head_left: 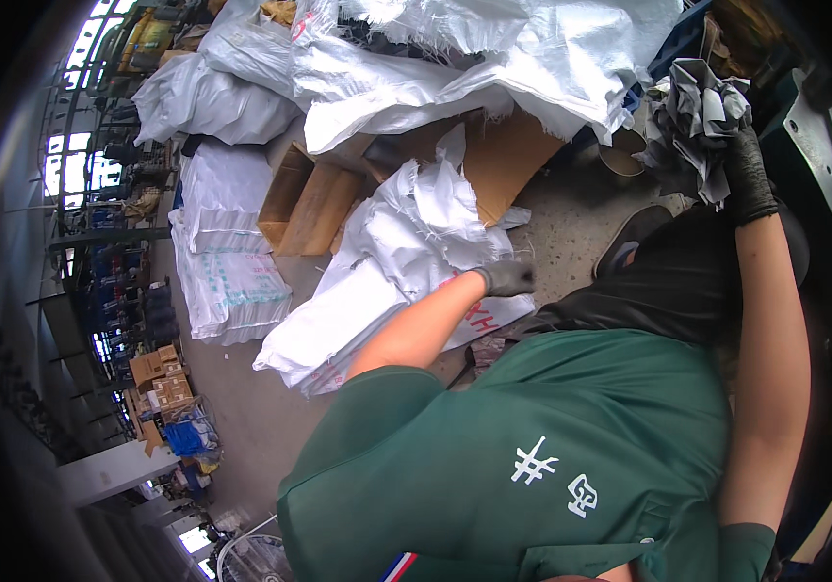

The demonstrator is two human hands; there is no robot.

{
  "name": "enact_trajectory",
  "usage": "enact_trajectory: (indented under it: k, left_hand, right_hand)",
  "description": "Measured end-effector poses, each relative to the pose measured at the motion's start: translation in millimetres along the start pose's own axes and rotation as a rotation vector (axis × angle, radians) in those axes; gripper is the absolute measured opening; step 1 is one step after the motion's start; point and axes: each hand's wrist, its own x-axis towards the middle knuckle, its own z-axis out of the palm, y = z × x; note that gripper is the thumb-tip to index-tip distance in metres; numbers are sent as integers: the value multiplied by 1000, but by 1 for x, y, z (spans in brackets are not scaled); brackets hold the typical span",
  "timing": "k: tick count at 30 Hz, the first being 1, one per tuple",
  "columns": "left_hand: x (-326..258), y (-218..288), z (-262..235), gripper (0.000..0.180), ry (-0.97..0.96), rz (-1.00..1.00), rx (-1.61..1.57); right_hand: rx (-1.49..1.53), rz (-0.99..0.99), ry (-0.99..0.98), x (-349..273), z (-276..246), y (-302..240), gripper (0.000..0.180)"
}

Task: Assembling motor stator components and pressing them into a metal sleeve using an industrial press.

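Observation:
My right hand [751, 179], in a dark glove, is closed on a bunch of crumpled grey-white paper [697, 107], held up at the upper right. Creased sheets stick out above and below the fingers. My left hand [509, 278], also gloved, is curled up in front of a white woven sack [338, 320] with red print. Its fingertips are turned under, and whatever they may hold is hidden. The sack lies slanting on the floor with a frayed, rumpled top end.
More white woven sacks [231, 242] lie at the left, and large torn sacking [493, 58] spreads across the top. An open cardboard box [304, 199] stands beyond the sack. A round metal-rimmed thing [621, 153] sits near my shoe [634, 233]. Dark metal equipment [828, 175] borders my right side.

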Motion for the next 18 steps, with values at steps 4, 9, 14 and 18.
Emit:
enact_trajectory:
  k: [4, 9, 14, 18]
  left_hand:
    - [-55, -96, 24, 31, -198, -339, 401]
    - [-72, -85, -1, 27, -152, -177, 653]
    - [-89, -138, -25, 40, 287, -298, 977]
    - [-97, -151, -55, 50, 281, -353, 918]
  right_hand:
    - [0, 51, -51, -14, 25, -2, 45]
    - [-77, 69, -65, -28, 37, -17, 50]
    - [-42, 106, -68, -16, 29, -5, 49]
    - [-52, 108, -19, -17, 24, -6, 48]
